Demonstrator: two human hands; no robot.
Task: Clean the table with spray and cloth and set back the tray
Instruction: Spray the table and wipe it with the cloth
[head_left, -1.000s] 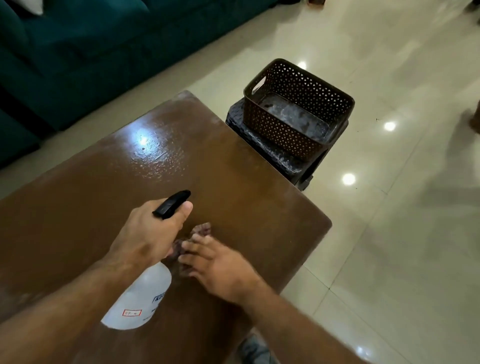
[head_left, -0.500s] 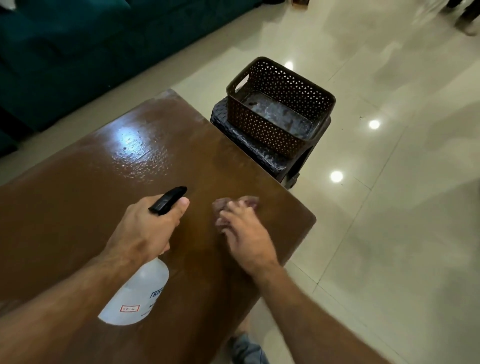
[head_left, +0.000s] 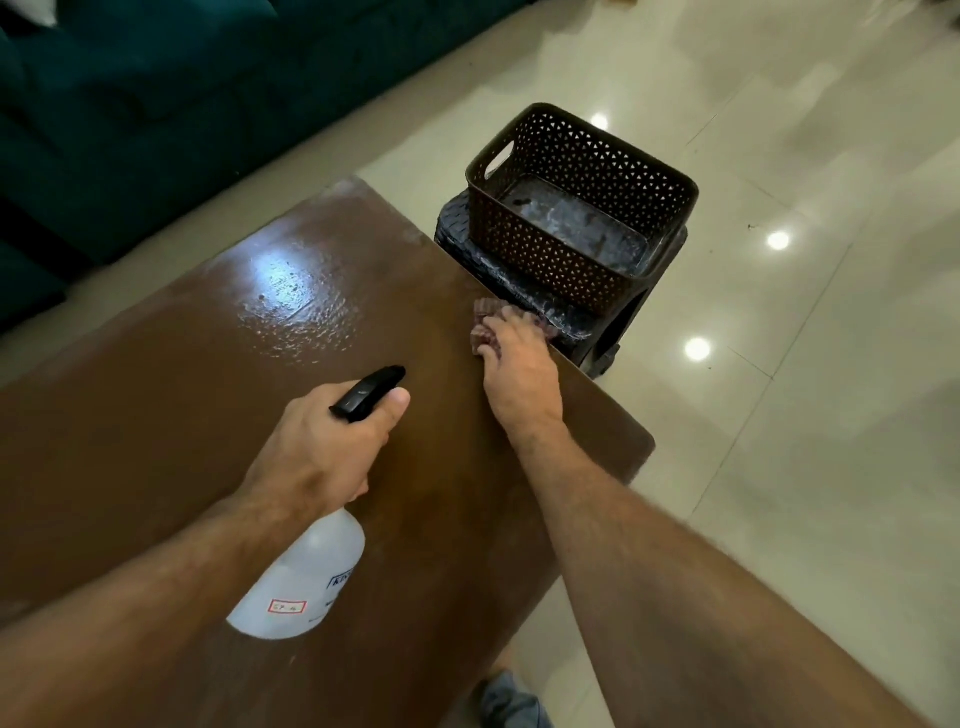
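Both hands busy: right hand (head_left: 519, 371) presses cloth (head_left: 485, 327) flat at table (head_left: 156, 389) edge, left hand (head_left: 317, 452) grips spray bottle (head_left: 306, 577).

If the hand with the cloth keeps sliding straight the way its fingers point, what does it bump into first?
Probably the black stool just past the table edge, with the brown basket on top. The right hand presses the cloth right at that edge, though depth is hard to judge.
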